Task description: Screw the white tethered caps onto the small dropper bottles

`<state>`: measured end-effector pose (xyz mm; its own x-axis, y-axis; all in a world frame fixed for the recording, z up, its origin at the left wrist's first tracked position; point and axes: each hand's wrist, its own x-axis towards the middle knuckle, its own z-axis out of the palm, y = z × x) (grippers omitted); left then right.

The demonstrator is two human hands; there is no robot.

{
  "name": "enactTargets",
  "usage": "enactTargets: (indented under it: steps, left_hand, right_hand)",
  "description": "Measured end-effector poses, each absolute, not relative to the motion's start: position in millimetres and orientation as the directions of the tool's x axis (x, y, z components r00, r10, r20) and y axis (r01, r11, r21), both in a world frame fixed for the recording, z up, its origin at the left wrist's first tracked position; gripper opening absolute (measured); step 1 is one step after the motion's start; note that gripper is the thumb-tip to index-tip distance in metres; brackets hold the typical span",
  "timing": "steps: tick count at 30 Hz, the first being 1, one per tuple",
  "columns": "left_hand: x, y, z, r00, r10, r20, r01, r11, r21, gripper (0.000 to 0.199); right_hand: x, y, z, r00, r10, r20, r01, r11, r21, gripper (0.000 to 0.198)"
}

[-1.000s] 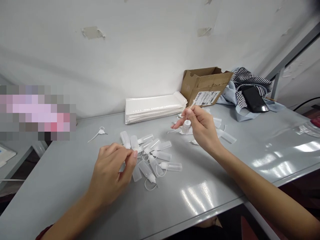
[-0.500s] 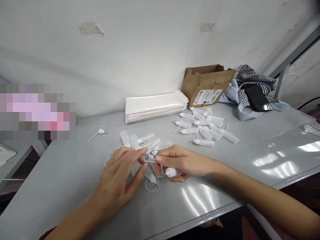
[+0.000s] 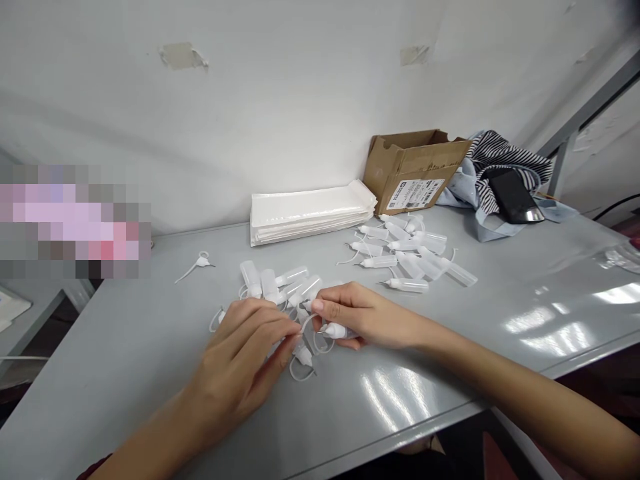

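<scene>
In my right hand (image 3: 367,317) lies a small needle-tip squeeze bottle (image 3: 337,331), its white cap and metal needle pointing left and its body mostly covered by my fingers. The thumb and fingertips of my left hand (image 3: 245,353) are closed on the end of a thin white strap (image 3: 309,322), which arcs over to my right thumb. Beneath and behind both hands lies a loose group of similar clear bottles (image 3: 270,285). One bottle's white cap (image 3: 303,357), with a looped strap, sticks out below my left fingertips.
Another heap of needle-tip bottles (image 3: 407,263) lies to the right. Behind are a stack of white padded envelopes (image 3: 310,210), an open cardboard box (image 3: 415,170), and striped cloth (image 3: 515,157) with a black phone (image 3: 515,195). A single cap with strap (image 3: 202,261) lies at left.
My left fingertips have closed together on the strap, which now bends in an arc. My right hand has shifted slightly up, and the bottle's needle now shows.
</scene>
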<state>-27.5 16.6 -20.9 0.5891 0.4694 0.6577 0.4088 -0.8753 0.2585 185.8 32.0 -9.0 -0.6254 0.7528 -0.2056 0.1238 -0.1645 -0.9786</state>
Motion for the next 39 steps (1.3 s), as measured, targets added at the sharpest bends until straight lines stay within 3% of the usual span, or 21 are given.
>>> enactTargets:
  steps: [13, 39]
  left_hand:
    - [-27.6, 15.1, -24.3, 0.672, 0.429, 0.604, 0.367, -0.901, 0.232, 0.02]
    - [-26.3, 12.6, -23.6, 0.663, 0.435, 0.608, 0.374, -0.897, 0.235, 0.019]
  right_hand:
    - [183.0, 27.2, -4.3, -0.583, 0.795, -0.169, 0.254, -0.019, -0.967, 0.031]
    - [181.1, 26.5, -4.8, -0.558, 0.815, -0.154, 0.324, 0.044, -0.945, 0.032]
